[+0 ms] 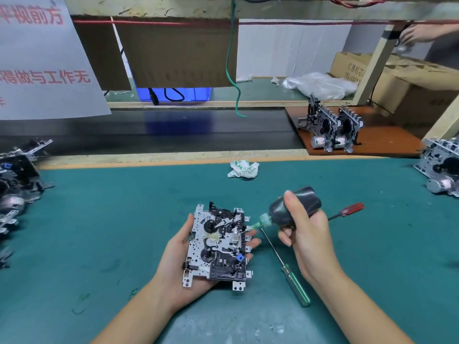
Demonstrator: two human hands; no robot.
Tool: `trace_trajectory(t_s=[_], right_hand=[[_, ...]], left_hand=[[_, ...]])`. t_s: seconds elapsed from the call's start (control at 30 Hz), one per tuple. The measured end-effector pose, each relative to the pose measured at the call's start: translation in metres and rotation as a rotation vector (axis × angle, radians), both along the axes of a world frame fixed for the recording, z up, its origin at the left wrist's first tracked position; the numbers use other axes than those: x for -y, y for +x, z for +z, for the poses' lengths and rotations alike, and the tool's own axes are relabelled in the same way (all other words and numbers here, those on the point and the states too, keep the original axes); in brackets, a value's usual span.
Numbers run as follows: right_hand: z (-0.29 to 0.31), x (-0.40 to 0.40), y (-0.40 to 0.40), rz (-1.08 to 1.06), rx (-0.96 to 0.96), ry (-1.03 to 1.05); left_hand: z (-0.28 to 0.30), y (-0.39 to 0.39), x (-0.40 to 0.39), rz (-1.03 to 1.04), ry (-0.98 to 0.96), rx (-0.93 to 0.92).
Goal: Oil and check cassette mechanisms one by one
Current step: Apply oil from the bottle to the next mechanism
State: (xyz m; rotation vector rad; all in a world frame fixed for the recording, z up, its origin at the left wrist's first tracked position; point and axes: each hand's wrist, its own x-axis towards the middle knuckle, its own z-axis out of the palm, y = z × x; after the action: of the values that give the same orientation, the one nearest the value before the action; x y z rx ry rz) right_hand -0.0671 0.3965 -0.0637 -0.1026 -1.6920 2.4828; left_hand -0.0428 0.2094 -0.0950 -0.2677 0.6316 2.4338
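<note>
A cassette mechanism (218, 247), a silver metal plate with black plastic parts and a small blue piece, lies face up in my left hand (173, 264) above the green mat. The thumb hooks over its left edge and the fingertips show past its right edge. My right hand (305, 239) grips a dark oil bottle (293, 209) tilted to the left. Its green nozzle tip touches the upper right part of the mechanism.
A green-handled screwdriver (295, 284) and a red-handled screwdriver (347, 211) lie on the green mat (99, 232) right of my hands. A crumpled tissue (243, 168) lies farther back. More mechanisms are piled at the left edge (17, 184), far right (442, 170) and on a brown board (330, 130).
</note>
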Motion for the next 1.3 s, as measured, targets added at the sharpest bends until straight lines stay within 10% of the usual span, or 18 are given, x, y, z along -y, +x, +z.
trace_trajectory(t_s=[1.3], right_hand=[[-0.0007,-0.0057,-0.0035,-0.149,-0.086,0.075]], left_hand=[[0.0017,-0.0006,0.0002,0.029,-0.054,-0.005]])
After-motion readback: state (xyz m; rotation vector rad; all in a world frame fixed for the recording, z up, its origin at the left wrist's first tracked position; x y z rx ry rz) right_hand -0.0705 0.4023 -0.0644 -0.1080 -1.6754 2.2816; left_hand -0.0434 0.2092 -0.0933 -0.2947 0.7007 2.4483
